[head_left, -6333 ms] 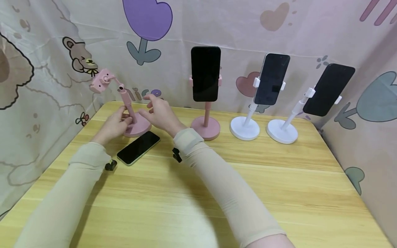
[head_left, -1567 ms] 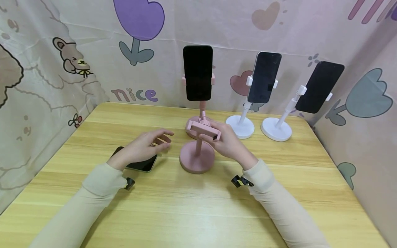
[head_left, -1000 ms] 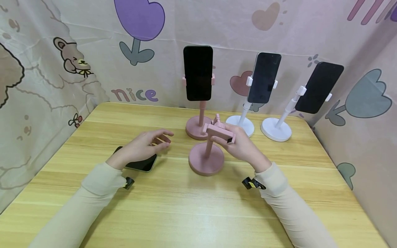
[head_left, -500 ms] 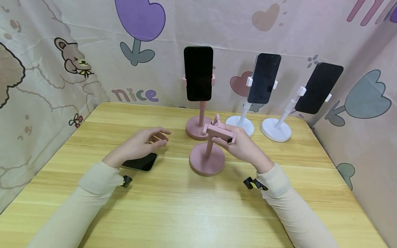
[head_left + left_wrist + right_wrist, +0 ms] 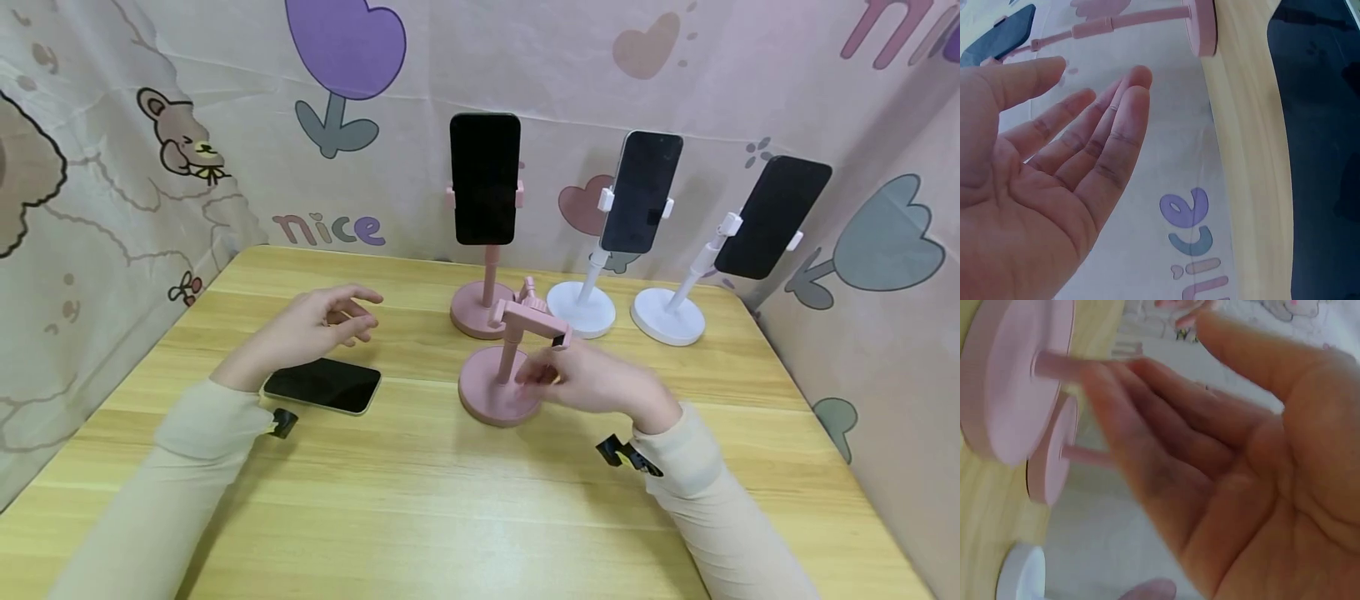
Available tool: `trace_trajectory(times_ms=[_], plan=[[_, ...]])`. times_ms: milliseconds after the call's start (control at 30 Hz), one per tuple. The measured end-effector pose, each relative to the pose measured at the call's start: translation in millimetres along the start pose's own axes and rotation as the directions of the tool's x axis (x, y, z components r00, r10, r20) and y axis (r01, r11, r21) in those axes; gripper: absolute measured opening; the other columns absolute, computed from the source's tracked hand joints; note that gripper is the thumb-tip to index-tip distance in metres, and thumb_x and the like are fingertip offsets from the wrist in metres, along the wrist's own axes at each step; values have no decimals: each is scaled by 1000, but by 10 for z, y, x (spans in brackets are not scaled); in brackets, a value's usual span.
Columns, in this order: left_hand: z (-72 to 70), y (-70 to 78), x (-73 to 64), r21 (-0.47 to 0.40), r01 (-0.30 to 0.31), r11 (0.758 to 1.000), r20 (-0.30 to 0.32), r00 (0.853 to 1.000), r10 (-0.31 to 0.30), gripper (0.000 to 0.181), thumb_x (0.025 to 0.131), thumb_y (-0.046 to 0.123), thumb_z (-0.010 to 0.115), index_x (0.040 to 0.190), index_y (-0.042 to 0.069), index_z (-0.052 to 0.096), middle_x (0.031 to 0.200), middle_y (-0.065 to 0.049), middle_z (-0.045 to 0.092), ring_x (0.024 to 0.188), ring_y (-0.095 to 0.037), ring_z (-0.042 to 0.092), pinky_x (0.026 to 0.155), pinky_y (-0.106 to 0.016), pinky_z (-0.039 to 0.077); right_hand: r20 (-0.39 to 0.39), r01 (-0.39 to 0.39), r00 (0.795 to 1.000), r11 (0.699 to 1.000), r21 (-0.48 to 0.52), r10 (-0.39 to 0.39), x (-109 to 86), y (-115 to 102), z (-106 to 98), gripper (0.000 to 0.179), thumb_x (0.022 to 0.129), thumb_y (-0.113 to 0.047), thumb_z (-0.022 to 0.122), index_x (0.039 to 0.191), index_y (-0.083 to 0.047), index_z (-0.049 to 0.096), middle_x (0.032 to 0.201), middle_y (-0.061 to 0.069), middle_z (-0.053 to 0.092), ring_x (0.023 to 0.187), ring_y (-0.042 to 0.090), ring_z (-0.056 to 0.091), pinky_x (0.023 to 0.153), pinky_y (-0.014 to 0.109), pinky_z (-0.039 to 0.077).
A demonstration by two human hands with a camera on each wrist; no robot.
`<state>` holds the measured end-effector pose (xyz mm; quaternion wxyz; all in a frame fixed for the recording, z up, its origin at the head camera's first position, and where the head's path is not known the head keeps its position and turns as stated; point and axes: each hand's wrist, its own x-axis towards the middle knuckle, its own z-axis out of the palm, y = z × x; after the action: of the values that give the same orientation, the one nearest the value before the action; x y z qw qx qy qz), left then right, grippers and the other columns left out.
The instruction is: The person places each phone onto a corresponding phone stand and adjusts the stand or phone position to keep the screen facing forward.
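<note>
A pink phone stand point(image 5: 486, 392) stands upright mid-table, its phone clamp point(image 5: 531, 318) tilted up with nothing in it. My right hand point(image 5: 588, 377) is low beside the stand's pole, blurred in the head view. In the right wrist view its fingers point(image 5: 1141, 444) are loosely straight near the pole and the thumb stands apart; contact with the pole cannot be told. My left hand point(image 5: 303, 333) hovers over the black phone point(image 5: 324, 385) lying screen up, palm turned inward and fingers loosely bent around nothing. The left wrist view shows that palm point(image 5: 1041, 206) bare.
Behind, another pink stand point(image 5: 477, 308) holds an upright phone point(image 5: 486, 179). To its right, two white stands point(image 5: 581, 308) hold tilted phones point(image 5: 643, 192). A printed cloth point(image 5: 427, 50) hangs behind the wooden table point(image 5: 420, 517).
The pink stand was carried from the far left to mid-table by my right hand. That hand has since let go of its top and dropped lower. My left hand has drifted left, uncovering the phone.
</note>
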<state>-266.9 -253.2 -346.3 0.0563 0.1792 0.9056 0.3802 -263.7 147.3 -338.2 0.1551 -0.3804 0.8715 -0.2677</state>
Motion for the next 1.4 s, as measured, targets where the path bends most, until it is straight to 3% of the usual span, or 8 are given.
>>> trace_trajectory(times_ms=[133,400,467,567,733,933,1067,1400], plan=[[-33,-28,-5,2,18,1000,5,1000,-18,37,109,19,64,144,8,62,119,-19,77,96,-31,78,83,-38,66,148,20,989,999,-35,-15,11,-92,115,18,103,-29,75,111,-13,79,98,-7,78,89,0,69,85,23,61],[-79,-153,7,21,41,999,29,999,-41,32,109,13,62,139,6,65,112,-19,77,91,-27,77,75,-27,63,216,52,975,999,13,-53,149,-260,328,18,103,-31,74,106,-13,72,91,-10,69,84,-1,63,82,21,58],[-98,-185,12,37,45,998,28,999,-46,31,109,15,62,139,5,65,112,-19,77,91,-26,77,74,-28,63,219,79,973,997,-3,-77,195,-304,376,21,103,-30,74,106,-10,71,87,-6,65,79,0,58,78,21,54],[-125,-243,10,57,57,997,27,998,-58,32,110,18,61,139,4,65,111,-18,77,90,-25,77,72,-29,63,225,110,969,993,-43,-98,271,-399,450,31,104,-31,73,118,-3,73,94,0,71,83,4,61,81,20,54],[-167,-330,-22,71,100,992,26,994,-102,34,111,21,61,140,3,64,108,-16,77,89,-23,76,73,-30,64,227,112,970,989,-96,-88,441,-584,573,53,105,-33,73,145,-1,63,127,8,77,110,15,74,98,22,58],[-214,-433,-102,78,140,987,43,989,-143,37,112,23,60,138,-1,63,94,-13,75,78,-22,69,68,-30,61,215,88,975,984,-156,-53,716,-751,713,55,104,-36,72,148,-5,62,132,8,76,116,17,74,98,22,58],[-258,-555,-175,79,182,980,53,981,-187,39,112,23,59,139,-5,61,95,-14,74,80,-21,70,66,-31,63,184,81,982,982,-173,-49,911,-854,795,56,104,-41,72,148,-6,63,132,8,76,120,17,73,101,24,58],[-404,-758,-389,224,203,953,63,973,-222,46,98,19,79,133,-6,64,92,-10,75,78,-18,68,67,-30,54,151,58,988,964,-261,-19,1330,-1105,961,59,104,-45,70,150,-8,62,142,6,70,119,12,68,106,22,55]])
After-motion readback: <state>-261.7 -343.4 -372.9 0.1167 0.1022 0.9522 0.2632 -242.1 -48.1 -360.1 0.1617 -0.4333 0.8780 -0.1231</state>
